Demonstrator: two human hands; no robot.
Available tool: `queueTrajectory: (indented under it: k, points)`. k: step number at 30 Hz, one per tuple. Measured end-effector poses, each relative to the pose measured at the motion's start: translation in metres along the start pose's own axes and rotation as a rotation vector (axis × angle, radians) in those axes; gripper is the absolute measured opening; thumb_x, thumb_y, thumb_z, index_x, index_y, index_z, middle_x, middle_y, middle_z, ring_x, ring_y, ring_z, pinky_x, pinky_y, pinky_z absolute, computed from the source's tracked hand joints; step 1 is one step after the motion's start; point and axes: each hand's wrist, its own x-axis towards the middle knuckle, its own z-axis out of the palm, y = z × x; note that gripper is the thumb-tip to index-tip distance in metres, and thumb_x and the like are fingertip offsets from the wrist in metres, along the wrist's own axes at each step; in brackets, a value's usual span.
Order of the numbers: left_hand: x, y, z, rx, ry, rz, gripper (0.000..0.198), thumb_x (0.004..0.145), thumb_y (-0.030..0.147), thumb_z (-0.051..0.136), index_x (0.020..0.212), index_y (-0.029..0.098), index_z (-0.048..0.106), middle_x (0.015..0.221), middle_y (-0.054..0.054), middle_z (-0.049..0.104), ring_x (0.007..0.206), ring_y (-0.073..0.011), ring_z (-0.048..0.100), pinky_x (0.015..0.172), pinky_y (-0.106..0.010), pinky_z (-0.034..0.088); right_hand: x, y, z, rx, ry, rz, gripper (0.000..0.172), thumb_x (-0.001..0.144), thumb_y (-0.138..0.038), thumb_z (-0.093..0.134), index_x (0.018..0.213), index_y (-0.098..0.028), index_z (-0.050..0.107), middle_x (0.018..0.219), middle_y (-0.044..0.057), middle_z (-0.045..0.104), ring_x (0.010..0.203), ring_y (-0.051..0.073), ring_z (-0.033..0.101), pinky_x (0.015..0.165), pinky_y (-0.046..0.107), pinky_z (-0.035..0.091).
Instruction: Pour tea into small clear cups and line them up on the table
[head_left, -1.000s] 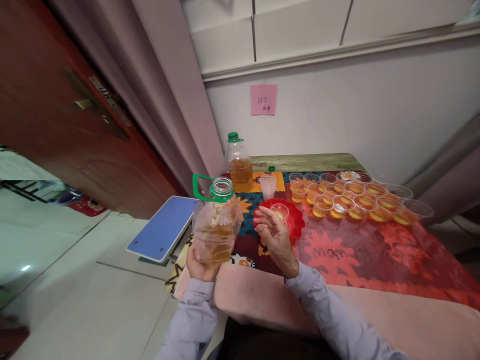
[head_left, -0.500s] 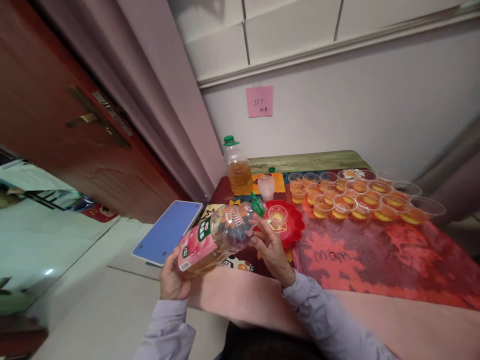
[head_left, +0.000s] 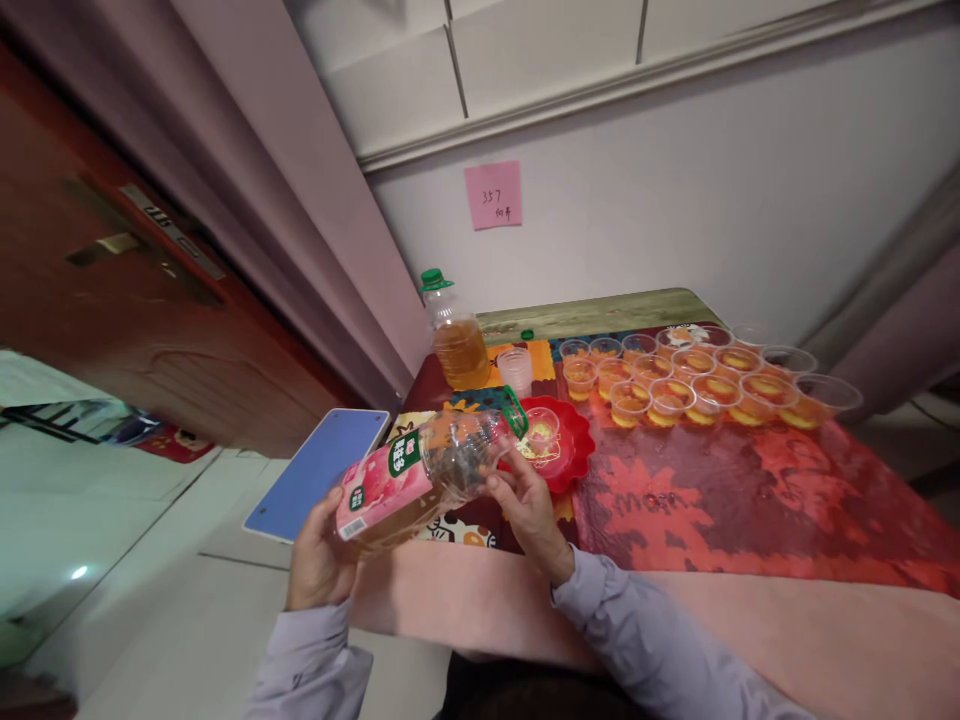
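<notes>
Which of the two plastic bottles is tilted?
The pink-labelled bottle, left hand at its base, right hand near its neck; the green-capped bottle stands upright behind.

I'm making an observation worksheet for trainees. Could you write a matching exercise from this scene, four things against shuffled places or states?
Column one:
1. Pink-labelled bottle
2. Back bottle
3. Paper note
4. Red dish

Column two:
A. On the wall
B. Holding a clear cup
C. Tilted, between left hand and right hand
D. Upright, with a green cap on top

Pairs: 1-C, 2-D, 3-A, 4-B.
</notes>
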Motion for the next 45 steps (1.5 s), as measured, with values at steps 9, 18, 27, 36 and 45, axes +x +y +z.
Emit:
queueTrajectory:
  k: [9,18,27,36,45]
  points:
    - [0.001,0.013,0.016,0.123,-0.008,-0.028,0.033,0.067,0.03,0.085,0.097,0.016,0.08,0.085,-0.005,0.084,0.084,-0.0301,0.082,0.07,-0.033,0.067,0.002,-0.009,0.004,0.056,0.012,0.043,0.073,0.08,-0.055,0.09,0.142,-0.026,0.066,0.143,0.008,0.073,0.119,0.03,0.077,0.106,0.049,0.064]
    - [-0.004,0.022,0.033,0.163,-0.001,-0.01,0.035,0.067,0.029,0.084,0.098,0.015,0.08,0.08,-0.005,0.083,0.059,-0.0236,0.075,0.052,-0.03,0.061,0.004,-0.02,0.005,0.042,-0.007,0.044,0.067,0.084,-0.055,0.086,0.143,-0.028,0.068,0.144,0.007,0.072,0.116,0.029,0.077,0.088,0.043,0.07]
    - [-0.006,0.028,0.044,0.147,-0.002,0.012,0.028,0.069,0.023,0.082,0.095,0.014,0.081,0.08,-0.006,0.083,0.061,-0.0236,0.075,0.054,-0.03,0.063,0.006,-0.019,0.002,0.049,0.02,0.051,0.071,0.083,-0.052,0.088,0.146,-0.029,0.066,0.148,0.006,0.07,0.118,0.027,0.075,0.084,0.037,0.071]
    - [-0.005,0.031,0.043,0.209,-0.012,0.046,0.033,0.069,0.028,0.083,0.099,0.016,0.081,0.087,-0.007,0.085,0.079,-0.0315,0.081,0.059,-0.035,0.066,0.006,-0.019,0.002,0.075,0.019,0.078,0.071,0.083,-0.051,0.088,0.147,-0.033,0.066,0.154,0.004,0.065,0.119,0.025,0.074,0.083,0.036,0.071]
    - [-0.008,0.036,0.045,0.227,0.003,0.05,0.024,0.066,0.028,0.084,0.087,0.016,0.081,0.078,-0.003,0.082,0.059,-0.0219,0.072,0.049,-0.031,0.063,0.007,-0.019,0.001,0.11,-0.016,0.084,0.065,0.083,-0.049,0.088,0.143,-0.033,0.069,0.147,0.003,0.069,0.121,0.025,0.073,0.084,0.035,0.071]
